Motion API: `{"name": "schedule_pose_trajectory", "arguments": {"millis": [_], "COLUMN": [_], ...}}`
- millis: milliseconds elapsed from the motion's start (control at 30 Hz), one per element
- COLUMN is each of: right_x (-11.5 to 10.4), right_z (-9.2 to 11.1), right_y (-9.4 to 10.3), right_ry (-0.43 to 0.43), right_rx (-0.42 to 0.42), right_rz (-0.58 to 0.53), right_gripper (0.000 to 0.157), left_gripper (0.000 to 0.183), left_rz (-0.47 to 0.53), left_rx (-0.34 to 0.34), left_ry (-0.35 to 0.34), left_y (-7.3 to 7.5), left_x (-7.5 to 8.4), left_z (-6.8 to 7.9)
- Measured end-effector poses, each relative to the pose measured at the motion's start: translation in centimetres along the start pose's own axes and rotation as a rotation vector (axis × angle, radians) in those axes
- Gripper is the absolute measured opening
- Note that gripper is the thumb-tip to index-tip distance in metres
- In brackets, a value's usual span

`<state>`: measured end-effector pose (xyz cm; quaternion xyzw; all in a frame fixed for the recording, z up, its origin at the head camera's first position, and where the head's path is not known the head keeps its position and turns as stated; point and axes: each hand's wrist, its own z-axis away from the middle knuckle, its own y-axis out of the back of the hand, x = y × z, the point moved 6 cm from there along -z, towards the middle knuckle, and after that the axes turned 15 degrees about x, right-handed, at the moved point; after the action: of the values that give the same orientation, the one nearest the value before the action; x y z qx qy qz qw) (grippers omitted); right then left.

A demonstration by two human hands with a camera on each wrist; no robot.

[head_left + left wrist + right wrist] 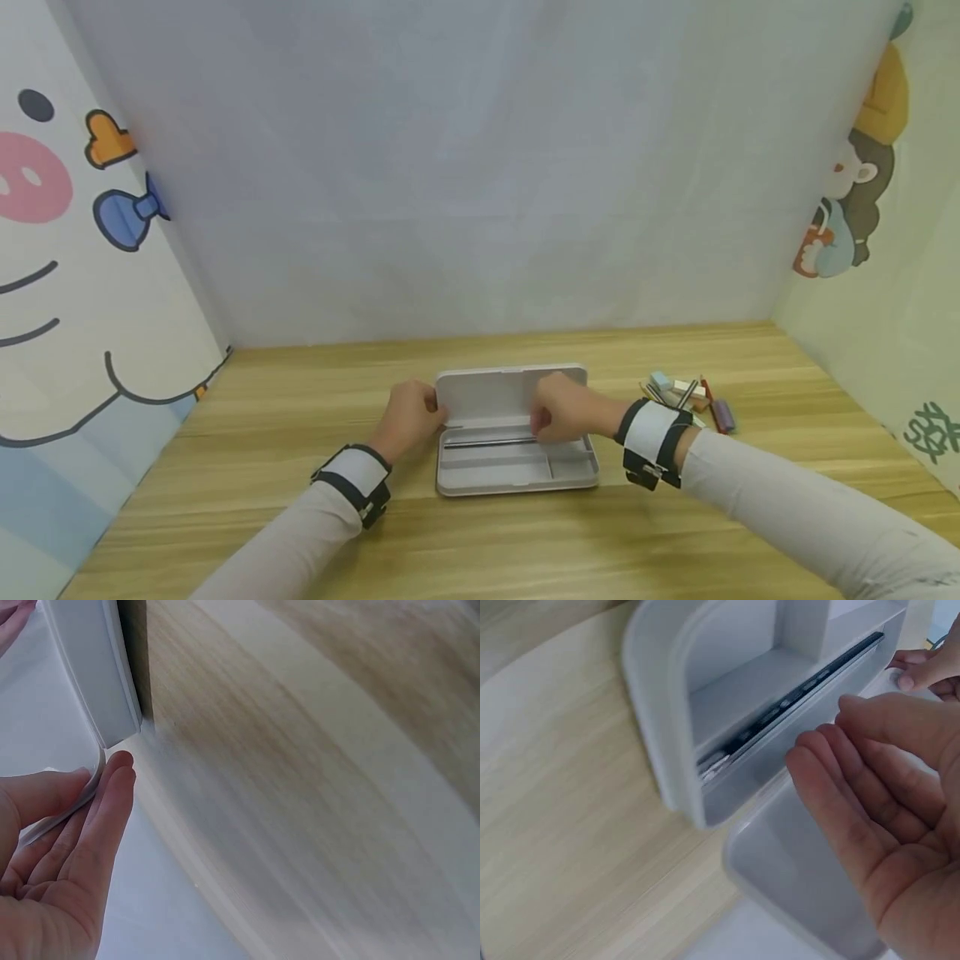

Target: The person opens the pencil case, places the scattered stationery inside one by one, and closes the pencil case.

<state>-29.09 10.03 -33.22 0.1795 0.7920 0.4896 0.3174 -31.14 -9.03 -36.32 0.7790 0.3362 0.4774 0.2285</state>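
Observation:
A white pencil case point(491, 477) lies with its lid point(483, 396) raised at the back. My left hand point(408, 421) pinches the left edge of that lid between thumb and fingers, as the left wrist view also shows. Inside the case's long rear compartment lies a slim dark and silver stick point(780, 712), perhaps a pen or pencil; its exact kind is hard to tell. Over the right half of the case hovers my right hand point(566, 408). Its fingers point(829, 817) are loosely bent and hold nothing in the right wrist view. The front of the case has two further compartments.
To the right, partly behind my right wrist, sits a small pile of stationery: a light blue block point(661, 381), a white block point(688, 388), a purple item point(723, 415) and several thin sticks. A pale wall point(480, 208) rises behind the wooden table point(480, 550).

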Motion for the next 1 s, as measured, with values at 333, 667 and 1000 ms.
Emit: {"name": "schedule_pose_trajectory", "arguments": {"millis": [333, 667, 1000], "right_x": [3.4, 6.2, 8.5], "right_z": [2.9, 6.3, 8.9], "right_y": [2.4, 6.0, 6.5], "right_ry": [-0.049, -0.083, -0.023], "right_rx": [0.01, 0.029, -0.047], "right_rz": [0.038, 0.119, 0.187], "right_gripper": [0.007, 0.008, 0.009], "left_gripper": [0.005, 0.008, 0.007], "left_rz": [-0.001, -0.019, -0.021], "left_rx": [0.011, 0.008, 0.009], "left_ry": [-0.001, -0.009, -0.004], "left_y": [0.0, 0.1, 0.2], "left_x": [0.2, 0.1, 0.2], "left_z": [0.1, 0.0, 0.0]}}
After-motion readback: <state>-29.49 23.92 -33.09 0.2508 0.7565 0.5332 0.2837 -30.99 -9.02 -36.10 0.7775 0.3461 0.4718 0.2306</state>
